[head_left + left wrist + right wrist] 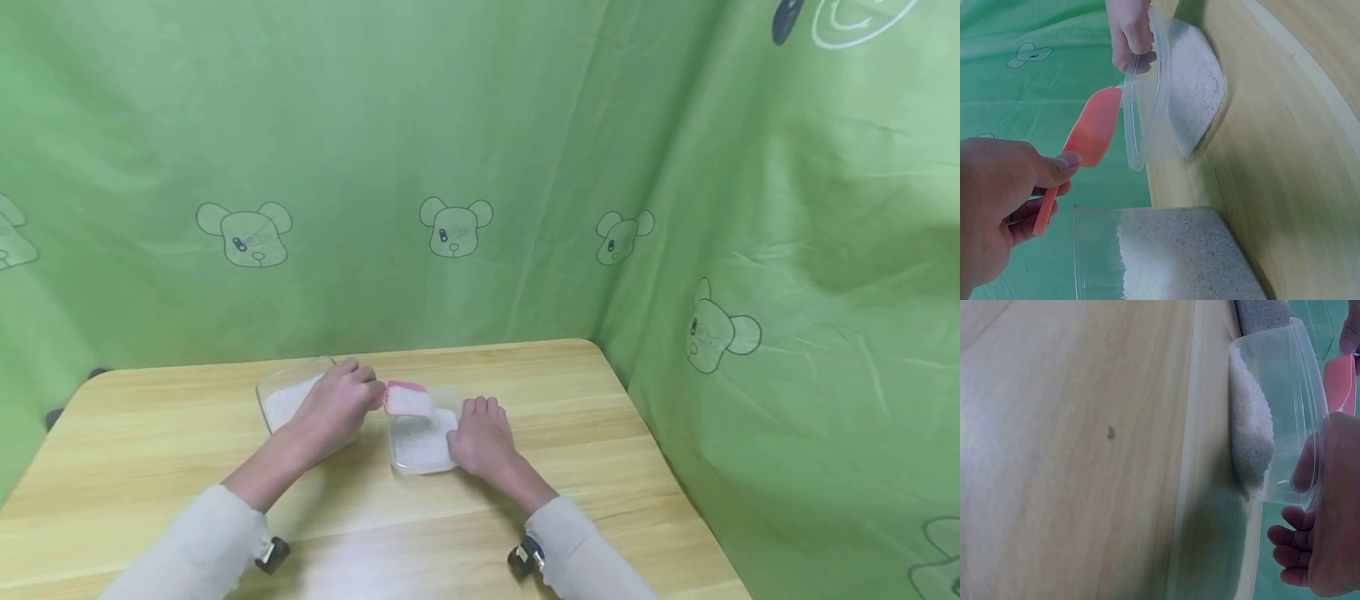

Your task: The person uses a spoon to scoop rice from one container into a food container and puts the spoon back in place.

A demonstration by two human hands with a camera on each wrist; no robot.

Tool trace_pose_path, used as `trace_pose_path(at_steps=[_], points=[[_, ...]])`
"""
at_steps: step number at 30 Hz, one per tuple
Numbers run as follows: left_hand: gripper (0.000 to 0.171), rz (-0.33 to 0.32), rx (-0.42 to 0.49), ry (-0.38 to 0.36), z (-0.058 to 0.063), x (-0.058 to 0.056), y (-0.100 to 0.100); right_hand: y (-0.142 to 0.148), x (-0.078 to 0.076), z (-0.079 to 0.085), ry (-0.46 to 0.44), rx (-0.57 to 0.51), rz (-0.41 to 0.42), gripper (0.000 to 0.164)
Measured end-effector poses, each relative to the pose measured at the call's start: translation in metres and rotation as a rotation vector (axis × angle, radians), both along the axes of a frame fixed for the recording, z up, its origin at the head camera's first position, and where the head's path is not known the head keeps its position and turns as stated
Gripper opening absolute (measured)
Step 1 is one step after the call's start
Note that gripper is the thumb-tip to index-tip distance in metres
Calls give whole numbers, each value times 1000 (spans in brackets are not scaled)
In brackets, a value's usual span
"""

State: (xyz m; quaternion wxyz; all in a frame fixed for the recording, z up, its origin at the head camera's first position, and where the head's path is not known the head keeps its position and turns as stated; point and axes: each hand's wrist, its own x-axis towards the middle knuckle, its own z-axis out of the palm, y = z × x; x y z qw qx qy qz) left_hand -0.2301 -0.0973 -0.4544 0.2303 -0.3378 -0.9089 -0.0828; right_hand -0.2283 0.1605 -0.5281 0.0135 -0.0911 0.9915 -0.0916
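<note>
left hand (341,404) held a pink scoop (1097,128) of white rice (407,402) just above the right-hand clear plastic container (1275,375).
left fingers pinched the scoop handle, thumb on top; right hand (482,437) gripped that container's rim, fingers curled. rice lay in the bottom, container on the wood-grain desk (585,467). second clear container (1096,250), also with rice, stood to the left, partly hidden behind left hand in head view.
</note>
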Motion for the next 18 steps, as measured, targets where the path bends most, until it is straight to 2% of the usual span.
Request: trace_pose_path(at_steps=[9,18], points=[[11,-26,-7,25,3,7,-8,-1,-2,-1,6,4,1,29],[33,-38,-21,2,2,13,-14,-1,0,-2,6,-3,-2,26]])
